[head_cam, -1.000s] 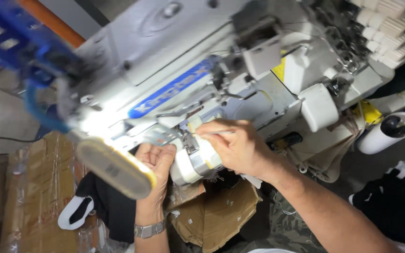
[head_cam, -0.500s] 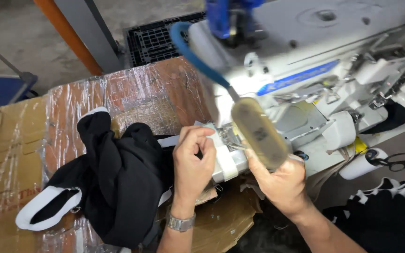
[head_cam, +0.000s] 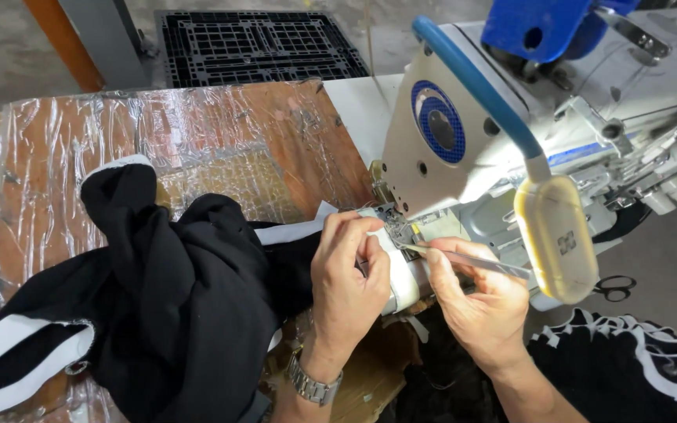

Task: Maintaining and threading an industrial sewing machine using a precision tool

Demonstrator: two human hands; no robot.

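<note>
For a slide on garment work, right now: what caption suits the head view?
Left hand steadies white trim at a sewing machine while right hand works tweezers beside a black garment.

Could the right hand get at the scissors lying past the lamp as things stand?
Probably yes, once freed. The scissors lie in the open just right of the right hand, nothing on them. But that hand is holding tweezers, and the yellow lamp head hangs between them, so it would go under or around.

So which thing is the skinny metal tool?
Find the big white sewing machine. Below its yellowish lamp, the right hand pinches thin silver tweezers. Unlike the black scissors lying nearby, they are shiny and pointed at the needle area.
</note>
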